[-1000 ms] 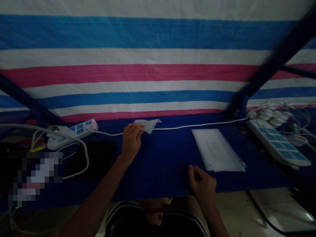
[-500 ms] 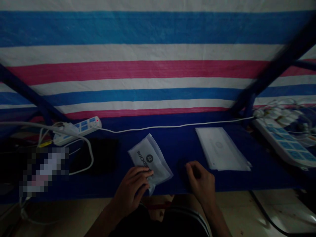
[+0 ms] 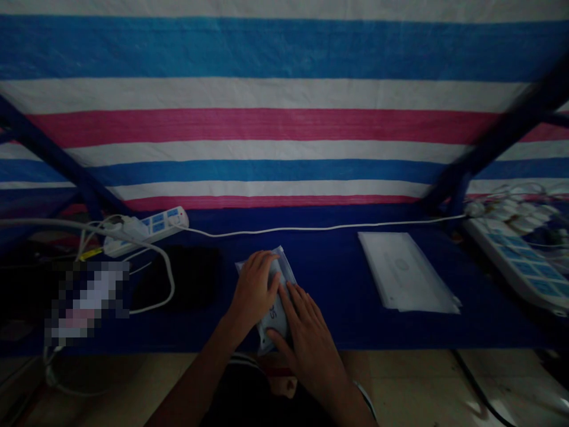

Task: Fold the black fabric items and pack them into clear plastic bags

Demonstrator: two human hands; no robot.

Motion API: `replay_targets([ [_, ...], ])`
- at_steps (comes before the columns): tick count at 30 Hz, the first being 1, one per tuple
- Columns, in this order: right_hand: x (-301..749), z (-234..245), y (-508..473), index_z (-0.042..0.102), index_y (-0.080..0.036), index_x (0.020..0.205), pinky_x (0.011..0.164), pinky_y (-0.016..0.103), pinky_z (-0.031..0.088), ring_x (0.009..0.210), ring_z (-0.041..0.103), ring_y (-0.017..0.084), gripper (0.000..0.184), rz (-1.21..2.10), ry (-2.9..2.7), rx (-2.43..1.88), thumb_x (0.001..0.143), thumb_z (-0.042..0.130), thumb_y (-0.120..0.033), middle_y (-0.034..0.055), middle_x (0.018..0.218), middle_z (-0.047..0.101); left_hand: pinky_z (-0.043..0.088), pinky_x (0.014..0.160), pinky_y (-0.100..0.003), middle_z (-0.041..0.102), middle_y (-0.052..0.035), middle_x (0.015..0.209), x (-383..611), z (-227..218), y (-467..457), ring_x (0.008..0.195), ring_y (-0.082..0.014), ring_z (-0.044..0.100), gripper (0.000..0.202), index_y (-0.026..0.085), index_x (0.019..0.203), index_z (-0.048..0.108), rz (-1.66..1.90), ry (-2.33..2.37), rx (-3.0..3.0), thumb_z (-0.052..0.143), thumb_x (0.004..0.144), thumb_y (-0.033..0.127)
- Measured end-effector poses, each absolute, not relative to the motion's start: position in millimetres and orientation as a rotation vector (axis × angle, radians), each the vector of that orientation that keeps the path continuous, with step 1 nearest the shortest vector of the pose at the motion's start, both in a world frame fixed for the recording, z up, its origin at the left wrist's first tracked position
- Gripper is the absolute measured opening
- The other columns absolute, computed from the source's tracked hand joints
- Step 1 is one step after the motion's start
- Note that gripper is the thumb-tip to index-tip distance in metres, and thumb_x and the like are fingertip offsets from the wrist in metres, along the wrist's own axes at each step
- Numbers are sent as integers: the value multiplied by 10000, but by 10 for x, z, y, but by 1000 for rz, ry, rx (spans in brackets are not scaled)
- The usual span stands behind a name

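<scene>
A frosted plastic zip bag [image 3: 277,317] with dark printed lettering lies on the blue surface, mostly covered by both hands. My left hand [image 3: 256,287] rests over its upper left part, fingers bent slightly and laid on the plastic, thumb pointing inward. Along the right side of the bag, my right hand [image 3: 309,332] lies flat with its fingers stretched out and its thumb apart near the lower edge. To the right, a stack of similar frosted bags [image 3: 402,273] lies flat, touched by neither hand.
A white power strip [image 3: 164,222] stands at the back left, with cables near a black cloth-like item [image 3: 186,279]. A white cord [image 3: 311,228] crosses the back. Another power strip [image 3: 520,255], crowded with plugs, sits at the right. Striped sheeting [image 3: 284,124] hangs behind.
My right hand has moved left onto the bag, out of its earlier pinch. My left hand has shifted up along the bag. The bag has turned, its logo now covered.
</scene>
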State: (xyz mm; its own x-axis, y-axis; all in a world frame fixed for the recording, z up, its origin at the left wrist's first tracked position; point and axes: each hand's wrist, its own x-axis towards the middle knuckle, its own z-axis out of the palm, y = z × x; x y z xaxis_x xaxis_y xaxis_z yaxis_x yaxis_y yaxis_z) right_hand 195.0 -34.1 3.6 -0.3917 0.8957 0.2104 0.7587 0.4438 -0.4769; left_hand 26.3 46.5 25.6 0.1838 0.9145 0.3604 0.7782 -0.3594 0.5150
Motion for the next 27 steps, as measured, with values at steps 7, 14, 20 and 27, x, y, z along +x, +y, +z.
replay_targets([
  [7,2063,319,-190,726,-227,1181,1013,461,534,1139,684,281,267,748,-2057,-1345,1035,553,-369,103,1206,747,493,997,-479,769,-103,1068,241,245,932,1050,-308,670,274,189,1206,731,746,1718,2049,629,952,172],
  [14,2053,274,506,758,-212,1080,687,305,509,702,715,196,235,905,-1774,-1512,971,610,-358,37,832,778,477,846,-359,768,-35,878,252,118,1033,891,-238,665,129,227,945,781,798,1602,1945,695,907,139],
  [20,1916,147,862,779,-236,931,664,298,487,712,726,215,225,881,-1727,-1571,938,659,-426,39,784,780,471,756,-303,757,-20,812,208,103,1004,777,-194,659,83,203,864,762,904,1534,1790,702,883,149],
  [27,1938,26,832,722,-235,899,604,262,458,625,676,171,246,928,-1729,-1374,941,644,-465,-3,711,729,464,708,-282,723,-3,744,177,110,993,736,-182,651,78,196,765,718,963,1451,1661,684,835,187],
])
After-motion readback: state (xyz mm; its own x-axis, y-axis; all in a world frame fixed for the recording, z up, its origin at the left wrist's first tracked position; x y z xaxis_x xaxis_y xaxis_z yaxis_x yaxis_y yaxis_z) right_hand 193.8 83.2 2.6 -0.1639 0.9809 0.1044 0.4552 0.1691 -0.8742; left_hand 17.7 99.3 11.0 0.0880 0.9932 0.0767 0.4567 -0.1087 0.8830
